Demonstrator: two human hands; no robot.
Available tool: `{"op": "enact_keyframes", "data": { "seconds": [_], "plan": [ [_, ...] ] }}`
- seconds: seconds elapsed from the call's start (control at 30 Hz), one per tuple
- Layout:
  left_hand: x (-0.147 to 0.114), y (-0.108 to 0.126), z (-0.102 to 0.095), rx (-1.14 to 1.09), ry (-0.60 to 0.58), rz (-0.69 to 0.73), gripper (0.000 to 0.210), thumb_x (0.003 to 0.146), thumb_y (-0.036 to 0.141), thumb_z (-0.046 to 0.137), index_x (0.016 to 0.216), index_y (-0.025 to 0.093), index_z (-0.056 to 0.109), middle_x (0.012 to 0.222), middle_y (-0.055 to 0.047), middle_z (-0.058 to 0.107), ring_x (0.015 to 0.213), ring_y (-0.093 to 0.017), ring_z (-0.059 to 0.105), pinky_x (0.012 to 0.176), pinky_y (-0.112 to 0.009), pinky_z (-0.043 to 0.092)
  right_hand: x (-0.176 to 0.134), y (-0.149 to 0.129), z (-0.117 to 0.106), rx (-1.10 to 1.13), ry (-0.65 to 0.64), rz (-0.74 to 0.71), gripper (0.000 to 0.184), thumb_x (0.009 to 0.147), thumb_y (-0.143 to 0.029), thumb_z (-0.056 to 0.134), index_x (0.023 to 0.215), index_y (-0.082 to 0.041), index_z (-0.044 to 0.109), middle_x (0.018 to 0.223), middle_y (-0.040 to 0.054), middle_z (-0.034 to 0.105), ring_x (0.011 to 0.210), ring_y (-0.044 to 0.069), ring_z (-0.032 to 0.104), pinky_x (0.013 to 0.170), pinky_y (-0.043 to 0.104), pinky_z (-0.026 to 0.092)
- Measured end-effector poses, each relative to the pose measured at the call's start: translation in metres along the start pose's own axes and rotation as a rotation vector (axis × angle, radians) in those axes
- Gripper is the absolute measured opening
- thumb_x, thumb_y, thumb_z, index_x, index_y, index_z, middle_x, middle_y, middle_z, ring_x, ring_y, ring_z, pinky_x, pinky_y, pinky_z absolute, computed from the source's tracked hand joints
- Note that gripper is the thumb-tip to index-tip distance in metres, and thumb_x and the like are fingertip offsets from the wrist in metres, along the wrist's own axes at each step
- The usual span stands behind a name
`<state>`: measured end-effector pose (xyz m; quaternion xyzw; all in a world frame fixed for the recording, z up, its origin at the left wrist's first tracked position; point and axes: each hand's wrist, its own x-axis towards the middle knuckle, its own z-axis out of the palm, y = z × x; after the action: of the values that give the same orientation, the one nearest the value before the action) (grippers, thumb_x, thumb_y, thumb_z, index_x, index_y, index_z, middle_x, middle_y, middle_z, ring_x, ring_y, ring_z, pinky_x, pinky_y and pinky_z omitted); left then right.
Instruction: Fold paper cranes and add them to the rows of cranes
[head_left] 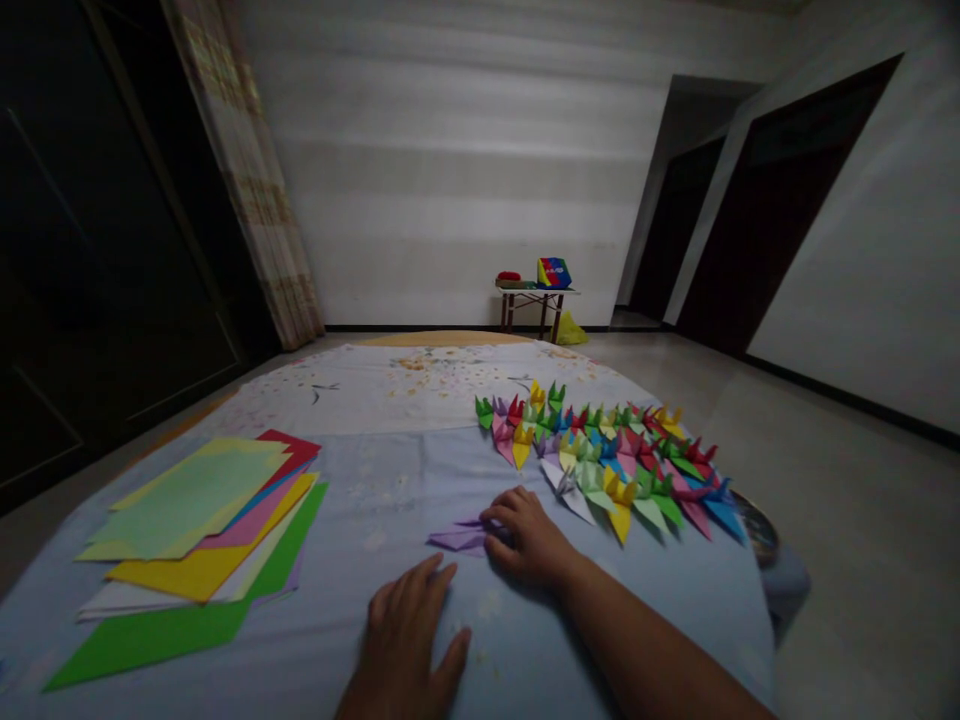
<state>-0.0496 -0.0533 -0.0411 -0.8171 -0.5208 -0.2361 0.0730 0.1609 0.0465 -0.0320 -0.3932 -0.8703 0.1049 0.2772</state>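
A purple folded paper [456, 538], long and pointed at its left end, lies flat on the table in front of me. My right hand [528, 535] grips its right end, thumb below and fingers curled over the top, so that end is hidden. Nearer to me, left of the paper and apart from it, my left hand [409, 635] rests low over the cloth with fingers and thumb spread, holding nothing. Rows of folded paper cranes [619, 490] in many colours stand beyond my right hand.
A fanned stack of coloured paper sheets [202, 500] lies on the left. Floral cloth [360, 500] covers the round table. Past its right edge is a stool [787, 585], partly hidden. A small side table [536, 293] with a colourful box [553, 273] stands against the far wall.
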Motion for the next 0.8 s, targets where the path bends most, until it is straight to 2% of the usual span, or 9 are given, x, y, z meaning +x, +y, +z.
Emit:
{"op": "enact_keyframes", "data": {
  "seconds": [0.13, 0.23, 0.3, 0.5, 0.63, 0.8],
  "plan": [
    [0.05, 0.003, -0.011, -0.131, -0.08, -0.148, 0.035, 0.082, 0.029, 0.047, 0.116, 0.021, 0.05, 0.114, -0.009, 0.06, 0.107, -0.024, 0.052, 0.091, -0.044, 0.036, -0.001, 0.008, -0.002, 0.078, 0.075, 0.0, 0.03, 0.077, -0.026, 0.06, 0.106, -0.022, 0.059, 0.097, 0.0069, 0.055, 0.094, 0.021, 0.046, 0.082, 0.038, 0.036],
    [0.082, 0.0, -0.003, -0.145, -0.091, -0.241, 0.029, 0.083, 0.027, 0.046, 0.109, 0.018, 0.054, 0.108, -0.008, 0.062, 0.106, -0.024, 0.051, 0.09, -0.044, 0.033, -0.002, 0.014, -0.001, 0.093, 0.13, 0.039, 0.026, 0.079, -0.026, 0.058, 0.104, -0.022, 0.06, 0.096, 0.0074, 0.056, 0.094, 0.021, 0.046, 0.082, 0.038, 0.036],
    [0.092, -0.001, 0.005, -0.152, -0.105, -0.269, 0.028, 0.084, 0.029, 0.046, 0.107, 0.018, 0.056, 0.107, -0.008, 0.062, 0.104, -0.024, 0.052, 0.09, -0.042, 0.032, -0.002, 0.017, 0.001, 0.081, 0.138, 0.078, 0.023, 0.08, -0.026, 0.058, 0.102, -0.021, 0.061, 0.095, 0.0076, 0.056, 0.093, 0.021, 0.046, 0.081, 0.038, 0.036],
    [0.087, 0.001, 0.019, -0.167, -0.119, -0.282, 0.022, 0.085, 0.03, 0.045, 0.095, 0.019, 0.06, 0.096, -0.005, 0.062, 0.096, -0.022, 0.053, 0.084, -0.038, 0.034, 0.0, 0.017, 0.003, 0.027, 0.055, 0.107, 0.023, 0.08, -0.029, 0.058, 0.102, -0.023, 0.062, 0.099, 0.0072, 0.056, 0.097, 0.023, 0.045, 0.082, 0.04, 0.034],
    [0.084, 0.001, 0.021, -0.206, -0.102, -0.271, 0.017, 0.082, 0.027, 0.048, 0.091, 0.019, 0.06, 0.093, -0.003, 0.061, 0.093, -0.021, 0.052, 0.082, -0.037, 0.035, 0.0, 0.015, 0.001, 0.028, 0.006, 0.111, 0.021, 0.08, -0.03, 0.059, 0.099, -0.025, 0.062, 0.1, 0.0067, 0.056, 0.097, 0.023, 0.045, 0.082, 0.04, 0.032],
    [0.086, -0.001, 0.017, -0.343, -0.094, -0.28, 0.016, 0.08, 0.029, 0.05, 0.09, 0.02, 0.058, 0.092, -0.003, 0.062, 0.093, -0.021, 0.054, 0.084, -0.038, 0.037, 0.0, 0.015, -0.002, 0.108, 0.002, 0.115, 0.019, 0.077, -0.024, 0.062, 0.096, -0.023, 0.06, 0.096, 0.0055, 0.058, 0.096, 0.022, 0.046, 0.082, 0.038, 0.034]
  ]
}}
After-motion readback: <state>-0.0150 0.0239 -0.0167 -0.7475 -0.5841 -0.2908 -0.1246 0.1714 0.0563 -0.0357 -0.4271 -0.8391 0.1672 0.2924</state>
